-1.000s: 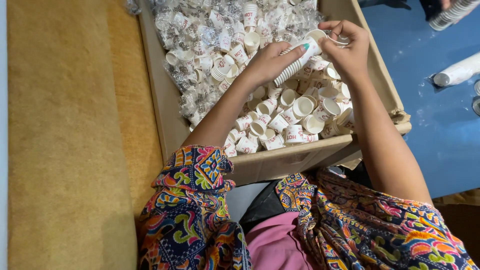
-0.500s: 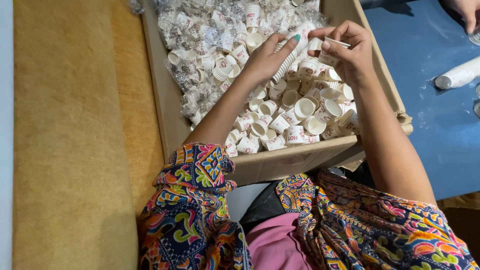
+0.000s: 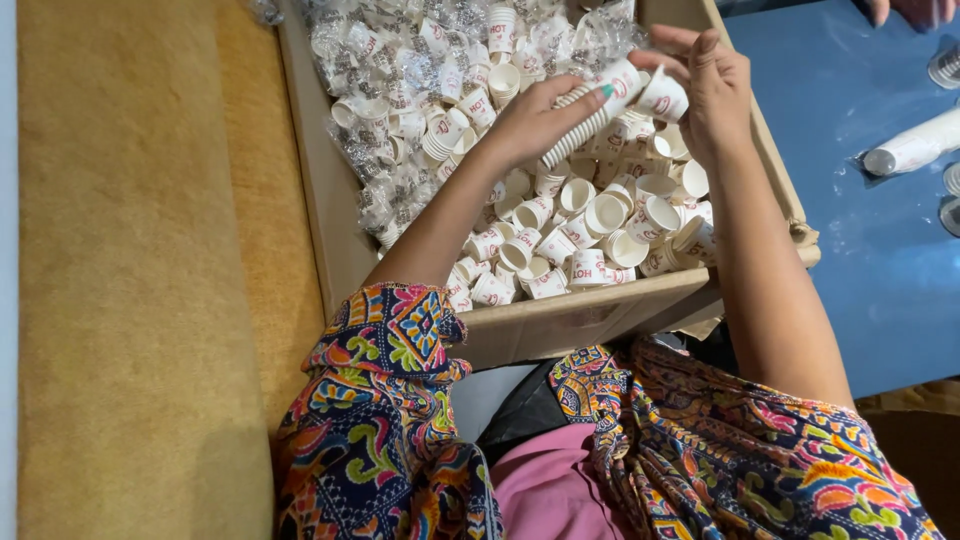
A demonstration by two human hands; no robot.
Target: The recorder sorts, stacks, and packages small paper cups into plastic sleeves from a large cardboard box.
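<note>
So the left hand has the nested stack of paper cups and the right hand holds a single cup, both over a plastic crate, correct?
Not quite. The left hand holds the stack of cups and the right hand a single cup, but the head view shows a cardboard box, not a plastic crate.

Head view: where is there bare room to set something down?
Bare: the tan surface left of the box, and the blue surface between the box and the wrapped stack. Crowded: the box, full of loose cups under both hands.

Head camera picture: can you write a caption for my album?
Left hand holds a stack of paper cups; right hand brings one cup over the cardboard box.
</note>
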